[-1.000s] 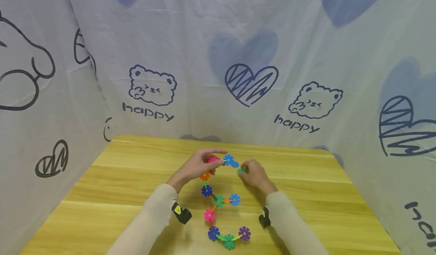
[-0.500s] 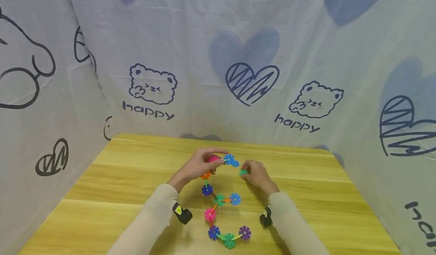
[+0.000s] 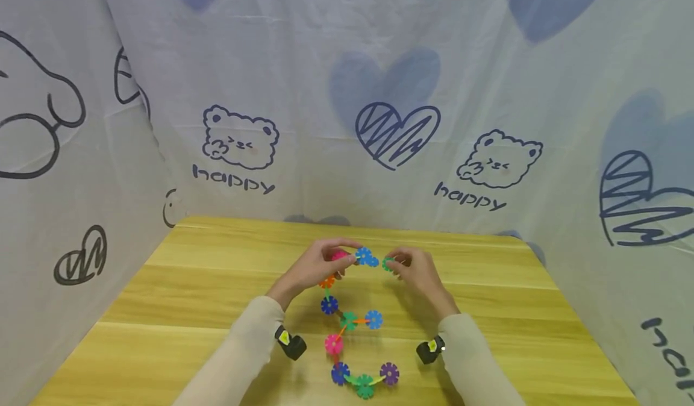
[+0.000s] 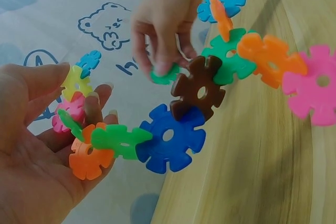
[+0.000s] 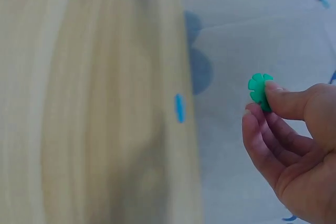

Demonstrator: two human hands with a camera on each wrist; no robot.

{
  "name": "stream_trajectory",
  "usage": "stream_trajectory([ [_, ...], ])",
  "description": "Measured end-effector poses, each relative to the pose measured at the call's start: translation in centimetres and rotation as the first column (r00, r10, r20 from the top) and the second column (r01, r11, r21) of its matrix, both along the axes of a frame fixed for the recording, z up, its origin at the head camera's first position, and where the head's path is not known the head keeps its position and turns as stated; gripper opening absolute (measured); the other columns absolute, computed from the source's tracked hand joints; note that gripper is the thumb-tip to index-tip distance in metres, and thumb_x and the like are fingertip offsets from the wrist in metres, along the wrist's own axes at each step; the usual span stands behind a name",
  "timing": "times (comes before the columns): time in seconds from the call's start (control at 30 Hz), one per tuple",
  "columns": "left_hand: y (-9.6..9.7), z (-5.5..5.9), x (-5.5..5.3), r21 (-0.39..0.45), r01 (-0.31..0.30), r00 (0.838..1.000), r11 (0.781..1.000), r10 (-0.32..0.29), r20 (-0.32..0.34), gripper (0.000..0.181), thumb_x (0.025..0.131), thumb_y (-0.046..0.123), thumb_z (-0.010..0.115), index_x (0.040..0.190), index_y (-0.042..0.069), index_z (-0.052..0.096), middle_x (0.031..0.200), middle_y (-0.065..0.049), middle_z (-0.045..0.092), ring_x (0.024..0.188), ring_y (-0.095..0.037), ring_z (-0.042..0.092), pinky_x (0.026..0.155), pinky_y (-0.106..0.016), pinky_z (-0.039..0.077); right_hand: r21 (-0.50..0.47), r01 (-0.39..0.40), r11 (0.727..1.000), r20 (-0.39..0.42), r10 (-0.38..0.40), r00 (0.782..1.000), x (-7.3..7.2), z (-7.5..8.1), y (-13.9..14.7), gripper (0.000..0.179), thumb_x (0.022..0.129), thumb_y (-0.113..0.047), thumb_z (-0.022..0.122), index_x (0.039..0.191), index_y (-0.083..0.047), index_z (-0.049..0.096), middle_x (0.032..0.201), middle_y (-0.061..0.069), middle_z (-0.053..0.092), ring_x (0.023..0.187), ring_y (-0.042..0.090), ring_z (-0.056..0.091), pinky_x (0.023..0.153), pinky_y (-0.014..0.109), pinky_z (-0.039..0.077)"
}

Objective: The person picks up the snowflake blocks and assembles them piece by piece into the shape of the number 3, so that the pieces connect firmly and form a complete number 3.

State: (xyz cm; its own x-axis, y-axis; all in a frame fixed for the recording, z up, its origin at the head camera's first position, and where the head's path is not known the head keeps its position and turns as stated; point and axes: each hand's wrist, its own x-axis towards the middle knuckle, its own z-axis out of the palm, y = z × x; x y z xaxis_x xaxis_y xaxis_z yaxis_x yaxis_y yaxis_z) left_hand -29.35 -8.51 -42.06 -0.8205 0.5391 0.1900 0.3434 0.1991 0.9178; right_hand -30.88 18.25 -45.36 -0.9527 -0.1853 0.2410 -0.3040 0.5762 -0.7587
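Note:
My left hand (image 3: 317, 264) holds the upper end of a branching chain of plastic snowflake discs. In the left wrist view its fingers curl behind a pink disc (image 4: 68, 113) and an orange disc (image 4: 90, 153). A yellow disc (image 4: 76, 83) and a blue tip disc (image 4: 88, 62) stick out beyond the thumb. My right hand (image 3: 418, 267) pinches one loose green snowflake disc (image 5: 258, 90) between thumb and fingers. In the head view this disc is just right of the chain's light blue end (image 3: 373, 262), with a small gap between them.
Toward me runs the rest of the chain, with a light blue side disc (image 3: 373, 319), a pink disc (image 3: 333, 344) and a purple end disc (image 3: 389, 373). The wooden table (image 3: 217, 285) is enclosed by a printed cloth (image 3: 320, 111) at the back and sides.
My right hand has turned and moved slightly up with the green disc, which now shows more of its flat face. The left hand and chain stay nearly still.

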Motion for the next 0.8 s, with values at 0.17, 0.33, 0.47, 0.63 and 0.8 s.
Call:
stream_trajectory([
  [0.17, 0.2, 0.0, 0.0, 0.002, 0.000, 1.000, 1.000, 0.000, -0.004, 0.035, 0.105, 0.021, 0.061, 0.140, 0.014, 0.063, 0.118, -0.017, 0.076, 0.087, -0.020, 0.068, 0.079, -0.035, 0.062, -0.030, -0.006, 1.000, -0.076, 0.003, 0.997, 1.1, 1.4, -0.5, 0.014, 0.094, -0.004, 0.073, 0.108, -0.003, 0.077, 0.089, 0.014, 0.078, 0.073, 0.021, 0.071, 0.064, 0.025, 0.059],
  [0.33, 0.3, -0.1, 0.0, 0.007, -0.008, 1.000, 1.000, 0.008, 0.001, 0.035, 0.105, 0.020, 0.061, 0.140, 0.013, 0.063, 0.117, -0.017, 0.076, 0.086, -0.016, 0.070, 0.081, -0.038, 0.063, -0.035, 0.023, 0.999, -0.122, -0.027, 0.992, 2.5, 2.5, -1.4, 0.013, 0.093, -0.008, 0.076, 0.106, -0.006, 0.078, 0.098, 0.012, 0.080, 0.083, 0.025, 0.076, 0.071, 0.026, 0.061],
  [0.47, 0.3, -0.1, 0.0, 0.020, -0.025, 1.000, 0.999, 0.024, 0.018, 0.036, 0.105, 0.020, 0.062, 0.140, 0.013, 0.063, 0.117, -0.018, 0.076, 0.087, -0.017, 0.073, 0.086, -0.040, 0.064, -0.062, 0.022, 0.998, -0.174, -0.032, 0.984, 3.3, 3.0, -1.9, 0.010, 0.091, -0.008, 0.078, 0.101, -0.006, 0.079, 0.096, 0.012, 0.080, 0.084, 0.024, 0.077, 0.075, 0.027, 0.063],
  [0.63, 0.4, -0.1, 0.0, 0.042, -0.047, 0.998, 0.998, 0.045, 0.049, 0.036, 0.104, 0.018, 0.063, 0.140, 0.013, 0.063, 0.118, -0.019, 0.076, 0.087, -0.018, 0.075, 0.088, -0.038, 0.063, -0.075, -0.002, 0.997, -0.229, -0.016, 0.973, 3.6, 3.1, -2.0, 0.006, 0.088, -0.005, 0.080, 0.094, -0.005, 0.079, 0.090, 0.010, 0.080, 0.079, 0.022, 0.077, 0.073, 0.024, 0.062],
  [0.8, 0.6, -0.1, 0.0, 0.060, -0.050, 0.998, 0.997, 0.048, 0.042, 0.037, 0.105, 0.018, 0.062, 0.141, 0.012, 0.062, 0.117, -0.021, 0.075, 0.090, -0.023, 0.076, 0.088, -0.038, 0.064, -0.071, -0.026, 0.997, -0.263, 0.007, 0.965, 3.8, 3.1, -2.3, 0.006, 0.088, -0.006, 0.081, 0.090, -0.001, 0.079, 0.087, 0.010, 0.080, 0.077, 0.022, 0.078, 0.072, 0.027, 0.063],
])
